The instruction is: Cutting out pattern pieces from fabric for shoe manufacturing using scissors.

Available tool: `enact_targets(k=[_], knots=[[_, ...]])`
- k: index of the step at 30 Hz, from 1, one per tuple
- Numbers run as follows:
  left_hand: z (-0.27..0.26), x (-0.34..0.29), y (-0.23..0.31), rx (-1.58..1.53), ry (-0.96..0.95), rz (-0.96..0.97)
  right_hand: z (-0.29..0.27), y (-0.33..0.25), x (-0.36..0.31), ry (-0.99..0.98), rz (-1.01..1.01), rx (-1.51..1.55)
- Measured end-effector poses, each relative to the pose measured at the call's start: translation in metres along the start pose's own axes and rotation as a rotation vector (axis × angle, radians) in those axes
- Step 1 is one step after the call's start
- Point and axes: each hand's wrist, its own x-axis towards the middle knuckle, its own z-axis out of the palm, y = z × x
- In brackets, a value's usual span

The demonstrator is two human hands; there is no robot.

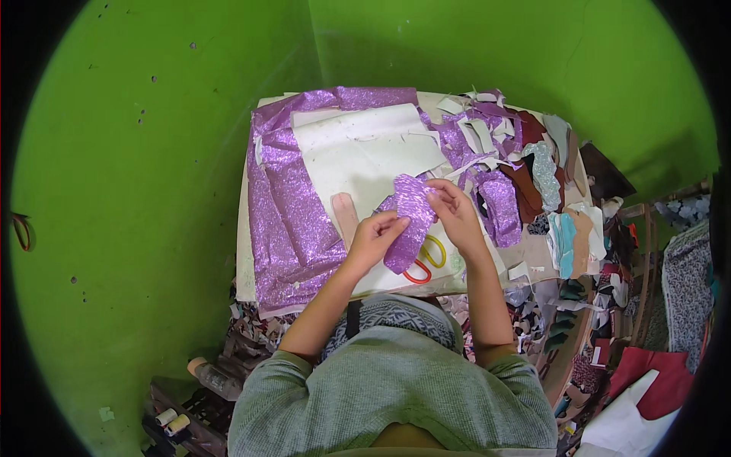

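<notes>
Between my two hands is a cut piece of purple glitter material (412, 221), held up over the table. My left hand (375, 238) pinches its left edge; my right hand (454, 213) grips its upper right edge. Below the piece lie scissors with one red and one yellow handle loop (434, 251); their blades are hidden. A flat tan sole-shaped piece (345, 215) rests to the left of my left hand. Under it spreads a white backing sheet (362, 156), with a large purple glitter sheet (293, 206) along the left side of the table.
Purple cut pieces (499, 207) and pale offcuts lie on the right of the table, beside brown and teal pieces (563, 242). Scraps cover the floor around it. A clear bottle (213, 378) and thread spools (177, 424) are at lower left. Green walls (175, 152) stand behind.
</notes>
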Motion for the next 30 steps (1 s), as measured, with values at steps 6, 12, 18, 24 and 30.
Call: enact_targets(k=[6, 12, 18, 24, 30], knots=[[0.022, 0.007, 0.012, -0.323, 0.224, -0.196, 0.009, 0.035, -0.022, 0.151, 0.034, 0.057], [0.047, 0.020, -0.010, -0.184, 0.276, -0.069, -0.018, 0.067, -0.035, 0.157, 0.041, 0.048], [0.082, 0.041, -0.020, -0.151, 0.159, -0.191, -0.062, 0.055, -0.053, 0.109, 0.178, -0.046], [0.144, 0.072, -0.014, -0.181, 0.219, -0.162, -0.123, 0.062, -0.075, 0.108, 0.245, 0.064], [0.185, 0.103, -0.044, -0.168, 0.352, -0.118, -0.199, 0.078, -0.095, -0.005, 0.315, 0.165]])
